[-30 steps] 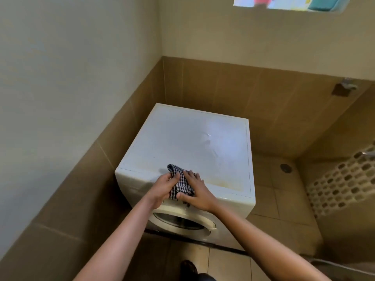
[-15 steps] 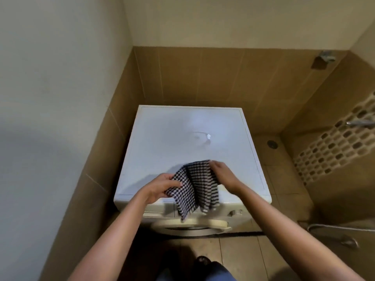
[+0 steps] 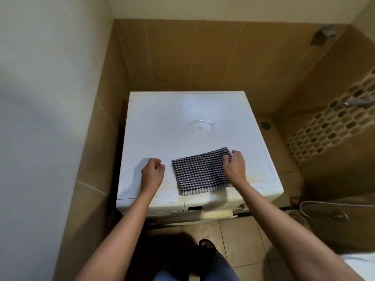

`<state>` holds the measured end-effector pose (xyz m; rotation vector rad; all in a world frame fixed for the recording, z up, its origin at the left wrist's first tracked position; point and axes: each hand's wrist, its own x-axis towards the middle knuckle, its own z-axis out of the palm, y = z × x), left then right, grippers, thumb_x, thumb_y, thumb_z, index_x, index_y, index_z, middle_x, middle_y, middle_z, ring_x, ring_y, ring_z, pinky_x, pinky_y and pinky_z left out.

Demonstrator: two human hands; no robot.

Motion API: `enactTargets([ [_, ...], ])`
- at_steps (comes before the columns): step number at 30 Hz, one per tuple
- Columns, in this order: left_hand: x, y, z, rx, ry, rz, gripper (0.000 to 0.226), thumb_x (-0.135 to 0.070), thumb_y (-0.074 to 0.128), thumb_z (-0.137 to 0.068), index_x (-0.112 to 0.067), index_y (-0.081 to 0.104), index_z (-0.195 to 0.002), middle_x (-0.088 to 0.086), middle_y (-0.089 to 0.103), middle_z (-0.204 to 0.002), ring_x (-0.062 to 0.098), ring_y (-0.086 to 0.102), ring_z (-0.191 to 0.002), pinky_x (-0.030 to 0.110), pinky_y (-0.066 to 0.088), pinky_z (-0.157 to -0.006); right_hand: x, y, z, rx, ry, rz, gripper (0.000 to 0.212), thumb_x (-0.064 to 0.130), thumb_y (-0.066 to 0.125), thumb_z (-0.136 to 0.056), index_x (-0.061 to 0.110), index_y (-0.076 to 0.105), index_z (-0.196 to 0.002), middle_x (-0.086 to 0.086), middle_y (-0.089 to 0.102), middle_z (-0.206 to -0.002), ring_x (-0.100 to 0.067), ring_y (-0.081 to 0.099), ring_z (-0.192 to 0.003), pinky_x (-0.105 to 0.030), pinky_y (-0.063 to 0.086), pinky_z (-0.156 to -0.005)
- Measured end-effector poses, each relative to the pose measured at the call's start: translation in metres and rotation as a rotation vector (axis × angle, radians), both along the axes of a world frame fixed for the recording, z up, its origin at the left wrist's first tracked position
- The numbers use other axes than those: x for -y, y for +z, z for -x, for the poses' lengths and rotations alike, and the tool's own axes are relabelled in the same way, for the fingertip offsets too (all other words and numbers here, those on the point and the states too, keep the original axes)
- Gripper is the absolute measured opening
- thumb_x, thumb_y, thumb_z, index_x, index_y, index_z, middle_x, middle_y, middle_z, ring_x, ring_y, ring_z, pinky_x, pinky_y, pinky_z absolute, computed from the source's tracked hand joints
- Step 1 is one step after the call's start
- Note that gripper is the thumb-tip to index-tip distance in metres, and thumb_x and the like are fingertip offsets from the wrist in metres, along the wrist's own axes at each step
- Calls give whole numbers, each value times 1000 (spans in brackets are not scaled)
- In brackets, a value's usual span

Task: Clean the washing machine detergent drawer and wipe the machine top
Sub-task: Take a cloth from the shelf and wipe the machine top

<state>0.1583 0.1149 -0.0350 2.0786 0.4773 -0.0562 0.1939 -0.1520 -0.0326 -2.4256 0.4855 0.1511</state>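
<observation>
The white washing machine's top [image 3: 162, 126] fills the middle of the view. A black-and-white checked cloth [image 3: 199, 172] lies spread flat on its front half, reaching the front edge. My right hand [image 3: 234, 166] sits at the cloth's right side, fingers curled on the far right corner. My left hand [image 3: 152, 173] hovers just left of the cloth, fingers loosely curled, holding nothing. A wet ring mark [image 3: 200, 126] shows on the top beyond the cloth. The detergent drawer front [image 3: 164, 207] is at the machine's upper left face, pushed in.
Brown tiled walls close in behind and to the left of the machine. A floor drain [image 3: 264, 125] lies to its right. A metal hose [image 3: 324, 203] runs low on the right. My foot [image 3: 206, 244] stands on the tiled floor in front.
The cloth, held up between both hands half a second ago, now lies flat on the machine top. My left hand has let go and moved left.
</observation>
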Motion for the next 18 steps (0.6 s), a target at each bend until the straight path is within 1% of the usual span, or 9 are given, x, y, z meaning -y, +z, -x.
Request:
enactTargets([
  [1,-6,-3,3,28,27,-19,23,-13,56,-95,-2,58,-115,13,64,-115,22,60,-103,22,42,-84,-16,-6,3,-21,42,17,63,40,38,-100,-1,26,-145,-24,22,-153,-34,17,-144,-43,16,-118],
  [3,-20,-9,9,77,67,-44,20,-11,54,-96,-2,59,-113,12,65,-112,18,59,-98,22,42,-82,-51,-18,5,-95,94,45,79,53,33,-97,2,6,-151,-23,-5,-158,-33,-8,-147,-44,-4,-118],
  [6,-39,-16,16,117,84,-71,19,-11,53,-96,-3,59,-113,8,64,-111,15,58,-97,23,44,-82,-99,-33,8,-200,98,149,98,71,27,-89,4,-12,-150,-26,-24,-153,-37,-26,-141,-53,-21,-109],
  [9,-58,-28,21,152,121,-97,18,-10,53,-95,-3,58,-112,10,64,-112,22,61,-103,30,48,-87,-138,-41,13,-193,141,245,108,78,24,-84,0,-16,-147,-32,-24,-150,-44,-27,-139,-59,-22,-107],
  [11,-68,-32,22,182,153,-123,18,-8,54,-94,-1,59,-110,13,64,-112,28,61,-106,38,49,-93,-154,-45,16,-158,260,314,106,79,17,-83,1,-18,-147,-32,-25,-149,-46,-26,-138,-61,-20,-108],
  [12,-73,-33,22,188,176,-133,18,-8,54,-94,-1,59,-110,14,64,-112,28,61,-106,37,49,-93,-162,-47,17,-131,348,351,106,80,10,-81,2,-19,-146,-31,-26,-149,-46,-27,-138,-61,-21,-108],
  [14,-80,-33,21,204,219,-135,18,-6,54,-94,0,59,-111,15,64,-110,26,61,-101,27,46,-90,-177,-49,22,-84,572,399,106,82,1,-76,6,-21,-146,-27,-31,-148,-42,-31,-138,-59,-22,-109],
  [15,-83,-32,20,219,231,-139,18,-4,55,-94,1,60,-110,16,64,-109,24,61,-97,21,44,-87,-183,-51,26,-62,700,418,104,82,1,-77,8,-20,-147,-25,-31,-149,-40,-31,-138,-58,-21,-110],
  [18,-86,-33,16,247,226,-171,15,-3,55,-93,3,60,-106,17,65,-103,22,60,-89,13,40,-80,-184,-58,39,78,1060,439,90,72,20,-89,15,-5,-153,-18,-13,-158,-33,-20,-144,-54,-10,-115],
])
